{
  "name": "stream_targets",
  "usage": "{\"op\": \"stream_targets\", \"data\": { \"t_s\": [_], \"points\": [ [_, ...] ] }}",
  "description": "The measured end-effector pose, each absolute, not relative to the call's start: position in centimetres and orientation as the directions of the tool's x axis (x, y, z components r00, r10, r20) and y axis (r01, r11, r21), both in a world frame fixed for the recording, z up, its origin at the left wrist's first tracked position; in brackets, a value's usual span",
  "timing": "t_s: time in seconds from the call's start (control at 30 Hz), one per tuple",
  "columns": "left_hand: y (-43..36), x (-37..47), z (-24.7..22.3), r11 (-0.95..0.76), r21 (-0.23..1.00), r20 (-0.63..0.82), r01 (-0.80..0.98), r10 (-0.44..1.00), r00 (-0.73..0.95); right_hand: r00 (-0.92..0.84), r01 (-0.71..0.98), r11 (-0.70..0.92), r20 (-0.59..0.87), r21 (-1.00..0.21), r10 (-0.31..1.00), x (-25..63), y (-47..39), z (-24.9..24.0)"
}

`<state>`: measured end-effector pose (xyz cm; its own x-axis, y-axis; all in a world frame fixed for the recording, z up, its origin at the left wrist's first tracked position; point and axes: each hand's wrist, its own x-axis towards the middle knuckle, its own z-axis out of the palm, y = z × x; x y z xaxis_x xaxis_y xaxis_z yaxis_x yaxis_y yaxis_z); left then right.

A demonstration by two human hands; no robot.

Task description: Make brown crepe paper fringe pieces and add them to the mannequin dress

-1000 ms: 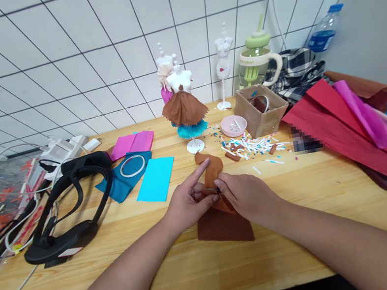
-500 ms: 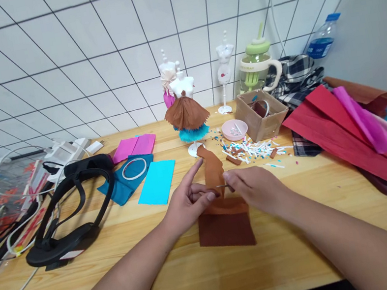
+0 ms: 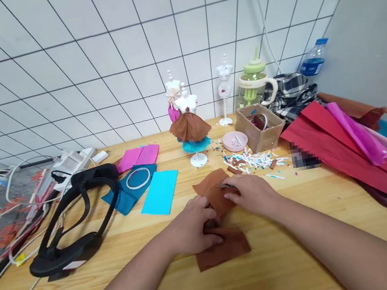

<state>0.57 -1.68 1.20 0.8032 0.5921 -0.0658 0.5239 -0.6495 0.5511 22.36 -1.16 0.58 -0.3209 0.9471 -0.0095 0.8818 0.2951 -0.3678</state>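
Brown crepe paper lies in front of me, with an upper piece (image 3: pixel 213 187) and a darker folded piece (image 3: pixel 227 251) nearer the table's front edge. My left hand (image 3: pixel 196 224) is curled over the paper where the two parts meet, its fingers gripping it. On the right side of the upper piece, my right hand (image 3: pixel 249 192) is closed on a small, thin metal tool (image 3: pixel 225 185), whose exact kind I cannot make out. Beyond the hands stands a small white mannequin (image 3: pixel 186 102) in a brown and turquoise paper skirt (image 3: pixel 190 128).
Behind are a pink dish (image 3: pixel 235 141), paper scraps (image 3: pixel 252 160), a cardboard box (image 3: pixel 261 130), a bare mannequin (image 3: pixel 224 84) and a jug (image 3: pixel 254 84). Coloured sheets (image 3: pixel 341 154) lie right; turquoise paper (image 3: pixel 160 193) and a black headset (image 3: pixel 71 236) lie left.
My left hand has gone from an outstretched index finger to a curled grip on the paper. The upper brown strip has shifted nearer and now spreads wider, uncovering the mannequin's base.
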Motion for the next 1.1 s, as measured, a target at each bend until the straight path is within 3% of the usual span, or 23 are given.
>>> {"op": "stream_targets", "data": {
  "t_s": [0.1, 0.17, 0.27, 0.33, 0.4, 0.47, 0.53, 0.6, 0.67, 0.9, 1.03, 1.1],
  "points": [
    [-1.2, -0.7, 2.0, -0.482, 0.707, -0.153, 0.517, 0.61, 0.777, -0.302, 0.911, 0.272, -0.053, -0.311, 0.952, 22.5, -1.1, 0.5],
    [-0.2, -2.0, 2.5, -0.361, 0.748, -0.127, 0.557, 0.745, 0.654, -0.288, 0.924, 0.254, -0.085, -0.287, 0.954, 22.5, -1.1, 0.7],
    [2.0, -4.4, 2.7, -0.214, 0.562, 0.118, 0.799, 0.977, 0.178, -0.323, 0.914, 0.275, -0.125, -0.297, 0.938, 22.4, -1.2, 1.1],
    [3.2, -5.7, 2.5, -0.106, 0.355, 0.129, 0.929, 0.99, 0.064, -0.382, 0.884, 0.326, -0.114, -0.336, 0.917, 22.3, -1.3, 1.1],
    [3.7, -6.1, 2.4, -0.135, 0.178, 0.224, 0.975, 0.97, 0.093, -0.424, 0.857, 0.367, -0.089, -0.362, 0.901, 22.2, -1.4, 0.8],
    [3.4, -5.6, 2.3, -0.202, 0.117, 0.379, 0.972, 0.914, 0.144, -0.453, 0.831, 0.391, -0.074, -0.396, 0.888, 22.2, -1.4, 0.4],
    [2.4, -4.3, 2.2, -0.432, 0.184, 0.372, 0.883, 0.862, 0.344, -0.494, 0.782, 0.412, -0.062, -0.468, 0.867, 22.2, -1.4, 0.2],
    [1.3, -2.8, 1.9, -0.678, 0.34, 0.267, 0.652, 0.734, 0.625, -0.509, 0.733, 0.411, -0.035, -0.542, 0.86, 22.3, -1.4, 0.3],
    [0.4, -1.4, 1.3, -0.756, 0.435, 0.156, 0.489, 0.599, 0.786, -0.45, 0.741, 0.374, 0.001, -0.558, 0.893, 22.5, -1.2, 0.6],
    [0.8, -1.1, 0.2, -0.733, 0.47, 0.066, 0.492, 0.585, 0.808, -0.19, 0.955, 0.171, -0.058, -0.242, 0.98, 24.5, -0.4, 1.1],
    [0.8, -1.6, 0.6, -0.738, 0.489, 0.09, 0.466, 0.574, 0.814, -0.193, 0.958, 0.189, 0.0, -0.214, 0.981, 24.7, -0.3, 0.5],
    [0.7, -1.6, 0.8, -0.745, 0.497, 0.097, 0.444, 0.556, 0.825, -0.222, 0.938, 0.237, 0.085, -0.255, 0.971, 24.5, -0.5, 0.7]
  ]
}}
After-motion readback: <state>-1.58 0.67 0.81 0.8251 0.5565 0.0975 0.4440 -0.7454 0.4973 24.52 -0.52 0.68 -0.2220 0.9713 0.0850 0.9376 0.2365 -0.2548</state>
